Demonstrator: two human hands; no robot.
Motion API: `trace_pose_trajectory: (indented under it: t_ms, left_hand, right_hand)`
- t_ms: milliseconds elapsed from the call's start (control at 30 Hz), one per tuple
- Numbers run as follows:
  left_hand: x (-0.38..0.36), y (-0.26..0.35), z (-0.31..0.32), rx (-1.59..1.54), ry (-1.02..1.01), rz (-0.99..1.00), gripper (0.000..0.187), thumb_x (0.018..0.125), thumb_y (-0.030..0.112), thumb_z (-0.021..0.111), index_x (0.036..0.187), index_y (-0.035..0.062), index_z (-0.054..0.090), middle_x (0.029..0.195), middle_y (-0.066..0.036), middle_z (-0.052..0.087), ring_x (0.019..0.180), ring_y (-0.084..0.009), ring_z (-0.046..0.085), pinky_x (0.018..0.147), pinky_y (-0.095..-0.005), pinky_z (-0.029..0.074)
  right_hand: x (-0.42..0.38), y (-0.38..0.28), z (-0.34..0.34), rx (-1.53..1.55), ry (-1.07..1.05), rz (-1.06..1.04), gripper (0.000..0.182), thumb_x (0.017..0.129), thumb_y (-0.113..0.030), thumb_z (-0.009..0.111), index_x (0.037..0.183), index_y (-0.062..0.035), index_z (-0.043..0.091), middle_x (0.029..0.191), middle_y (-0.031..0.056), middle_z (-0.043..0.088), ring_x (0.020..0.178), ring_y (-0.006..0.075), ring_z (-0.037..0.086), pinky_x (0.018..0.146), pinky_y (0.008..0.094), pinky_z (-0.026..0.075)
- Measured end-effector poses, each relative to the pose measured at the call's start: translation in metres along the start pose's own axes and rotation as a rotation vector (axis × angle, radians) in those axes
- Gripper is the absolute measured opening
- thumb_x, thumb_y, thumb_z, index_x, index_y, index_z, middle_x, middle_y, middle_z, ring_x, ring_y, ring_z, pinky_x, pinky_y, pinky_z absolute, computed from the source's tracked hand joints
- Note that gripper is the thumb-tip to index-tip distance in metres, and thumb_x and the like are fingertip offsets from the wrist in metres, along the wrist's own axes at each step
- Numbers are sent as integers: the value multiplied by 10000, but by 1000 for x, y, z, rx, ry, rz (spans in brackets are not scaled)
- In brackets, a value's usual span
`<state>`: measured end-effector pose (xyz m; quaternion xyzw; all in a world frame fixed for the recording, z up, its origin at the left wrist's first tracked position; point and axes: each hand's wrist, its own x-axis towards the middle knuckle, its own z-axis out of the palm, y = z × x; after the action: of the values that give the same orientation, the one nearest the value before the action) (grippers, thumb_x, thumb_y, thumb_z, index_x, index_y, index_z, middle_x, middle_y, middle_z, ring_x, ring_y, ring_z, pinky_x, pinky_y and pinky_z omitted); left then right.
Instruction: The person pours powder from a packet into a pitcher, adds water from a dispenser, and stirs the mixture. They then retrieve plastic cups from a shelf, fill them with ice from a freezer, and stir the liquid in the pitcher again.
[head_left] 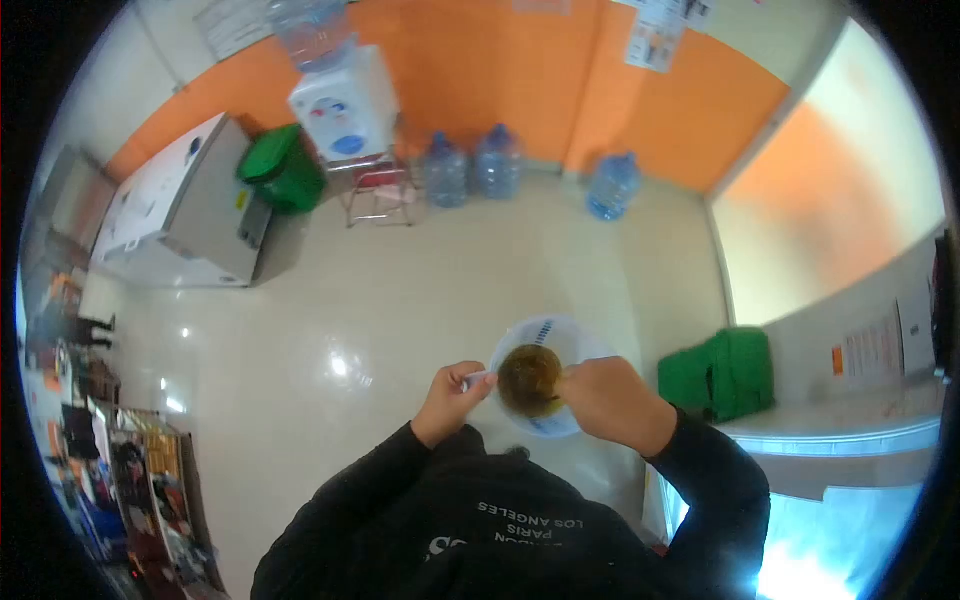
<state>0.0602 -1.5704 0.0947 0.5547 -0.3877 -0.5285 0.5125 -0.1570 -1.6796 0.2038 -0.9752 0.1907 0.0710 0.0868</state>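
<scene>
My left hand (453,400) is closed around a short whitish handle (478,379). That handle reaches the left side of a round vessel with brown contents (530,378). Behind and below it in this view is a white tub (549,428) with blue print on its side. My right hand (615,402) is closed, fingertips pinched together at the right edge of the brown contents; what it grips is hidden by the fingers.
A white water dispenser (347,105) on a metal stand is against the orange wall, with large blue water bottles (497,163) beside it. A green bin (281,170) and a white chest freezer (180,215) stand left. Another green bin (740,375) is to the right.
</scene>
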Motion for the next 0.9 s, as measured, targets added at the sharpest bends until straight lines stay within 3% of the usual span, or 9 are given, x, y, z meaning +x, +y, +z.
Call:
trace_pose_trajectory:
  t_ms: [67,167,267,367,467,567,667,767,900]
  left_hand:
    - [-2,-2,-25,1,74,36,307,944,215,621,712,21,569,639,57,450,640,-32,396,565,-231,329]
    - [1,5,-80,7,155,64,306,943,214,619,708,24,569,641,57,453,639,-27,390,563,-229,325]
    - [8,13,-133,-5,241,72,303,940,215,620,707,27,573,636,58,454,636,-26,387,561,-229,325]
    - [21,32,-185,65,292,112,310,940,226,621,709,25,578,629,60,447,629,-26,383,557,-231,324]
    - [33,41,-239,98,347,104,321,942,240,622,711,21,578,622,62,437,619,-26,377,547,-231,318]
    - [56,44,-279,60,431,49,329,943,248,621,712,18,575,621,61,439,612,-27,376,538,-230,314]
    - [84,48,-312,51,459,38,330,945,247,619,714,15,574,624,60,446,612,-28,380,533,-230,312]
    - [121,43,-340,67,500,56,324,944,240,619,718,11,573,627,61,444,616,-28,383,535,-231,315]
    - [184,56,-384,60,607,84,315,941,227,620,722,7,571,631,57,437,623,-30,384,541,-235,321]
  right_hand:
    - [39,-2,13,80,159,-157,67,748,-79,579,808,-76,608,771,68,599,746,254,631,596,380,498]
    - [106,-20,-3,-23,269,-139,60,750,-71,569,790,-79,614,767,72,608,745,263,641,604,382,502]
    - [164,-34,-31,-110,8,-167,57,740,-76,577,778,-79,620,769,68,613,744,262,639,602,382,502]
    - [234,-39,-23,20,16,-374,69,723,-73,590,783,-68,623,766,74,617,739,262,641,604,379,503]
    - [309,-54,-28,-33,269,-343,94,710,-74,602,795,-72,642,766,80,626,746,273,645,608,381,508]
    - [357,-52,-46,-136,17,-294,69,725,-82,597,785,-75,630,765,82,622,735,278,640,615,381,507]
    - [408,-39,-45,-22,-85,-525,36,724,-94,602,747,-81,627,747,84,619,731,284,637,597,390,505]
    - [471,-21,-45,81,213,-558,33,717,-95,612,740,-86,633,737,87,621,719,290,634,594,399,504]
    - [557,18,-71,-82,118,-568,30,731,-93,605,756,-92,622,743,88,609,725,297,629,594,408,500]
